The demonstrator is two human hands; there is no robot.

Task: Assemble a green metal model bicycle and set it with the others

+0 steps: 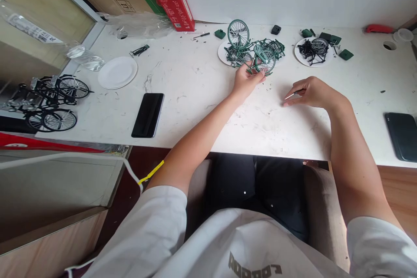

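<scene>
At the far left, black bikes (59,119) lie bunched along the white table (192,91), wheels toward the right. Next come a bare plate (117,72), a small black part (140,50) and a phone (148,115), its top tilted slightly right; a red box (177,8) stands behind. Right of these, the left hand (246,81) pinches a green bike (260,54) between thumb and fingers, closed onto its near, lower edge. The bike is at the near right side of a plate (224,55) heaped with parts; its long axis seems to slant from upper left to lower right, but its outline merges with the heap, and I cannot tell which end is the front. One wheel sits just above the thumb tip, its face toward the viewer. Farther right, the right hand (308,91) grips a slim tool (296,93), thumb and forefinger nearly together around it; its bright tip points left and slightly toward the person, well apart from the bike. Beyond are a plate (329,57) of black parts, green pieces (345,54) and a dark device (402,134).
</scene>
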